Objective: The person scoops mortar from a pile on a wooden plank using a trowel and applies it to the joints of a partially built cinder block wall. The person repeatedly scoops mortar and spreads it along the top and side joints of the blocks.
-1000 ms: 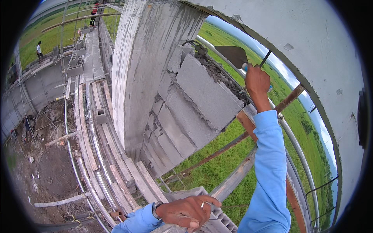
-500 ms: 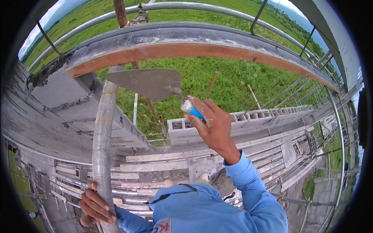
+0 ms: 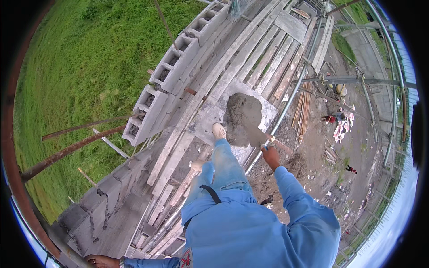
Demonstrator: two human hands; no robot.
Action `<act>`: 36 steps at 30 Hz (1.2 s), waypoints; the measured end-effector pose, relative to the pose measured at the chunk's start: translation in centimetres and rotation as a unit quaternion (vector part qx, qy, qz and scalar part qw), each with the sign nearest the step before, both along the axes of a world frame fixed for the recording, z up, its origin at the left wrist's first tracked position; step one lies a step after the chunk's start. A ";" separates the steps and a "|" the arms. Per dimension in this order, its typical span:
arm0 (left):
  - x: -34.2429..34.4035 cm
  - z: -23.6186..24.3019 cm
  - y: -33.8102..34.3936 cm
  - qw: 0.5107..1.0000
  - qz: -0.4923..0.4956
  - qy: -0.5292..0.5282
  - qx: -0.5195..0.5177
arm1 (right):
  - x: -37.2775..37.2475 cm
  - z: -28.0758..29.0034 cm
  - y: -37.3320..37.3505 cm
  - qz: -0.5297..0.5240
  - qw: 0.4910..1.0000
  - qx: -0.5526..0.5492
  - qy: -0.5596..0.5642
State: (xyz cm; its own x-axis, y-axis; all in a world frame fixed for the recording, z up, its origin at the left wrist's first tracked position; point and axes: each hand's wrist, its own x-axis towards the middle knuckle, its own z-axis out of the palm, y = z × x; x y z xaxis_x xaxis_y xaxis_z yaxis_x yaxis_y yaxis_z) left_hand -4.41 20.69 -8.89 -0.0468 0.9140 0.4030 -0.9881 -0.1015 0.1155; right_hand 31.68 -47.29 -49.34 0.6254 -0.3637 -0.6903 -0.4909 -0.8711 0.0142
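Grey mortar (image 3: 242, 111) looks soft, heavy; my right hand (image 3: 271, 157) clasps the trowel (image 3: 255, 134) by its handle (image 3: 266, 146), best spot imo, near the board (image 3: 268, 111) edge. Left hand (image 3: 102, 261)? Can't tell.

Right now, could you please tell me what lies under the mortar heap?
The mortar heap rests on a flat grey panel, whose margins show around part of it. The panel surface directly beneath is covered, and the trowel overlaps the heap's lower right edge.

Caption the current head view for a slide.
On a raised plank walkway, the right hand holds a trowel at a mound of gray mortar, near a hollow-block wall.
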 end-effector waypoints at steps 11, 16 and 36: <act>25.9 -45.6 -22.0 0.379 -0.535 0.751 -0.077 | 3.7 -26.1 -5.5 -0.072 0.996 -0.026 -0.052; 31.4 -59.4 -41.3 0.247 -0.524 0.800 0.156 | 12.9 -39.8 -5.9 -0.006 0.997 -0.061 -0.052; 40.0 -61.6 -45.7 0.231 -0.427 0.816 0.313 | 23.9 -57.9 -14.4 0.370 0.929 -0.015 0.026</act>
State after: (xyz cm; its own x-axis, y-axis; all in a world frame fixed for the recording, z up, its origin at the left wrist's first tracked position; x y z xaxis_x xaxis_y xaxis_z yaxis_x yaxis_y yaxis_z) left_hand 35.63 -24.99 -70.53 0.7237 0.0476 -0.6885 0.6302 -0.4521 0.6312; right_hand 55.56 -61.68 -107.24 0.6786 0.1324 -0.7225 0.2437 -0.9685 0.0515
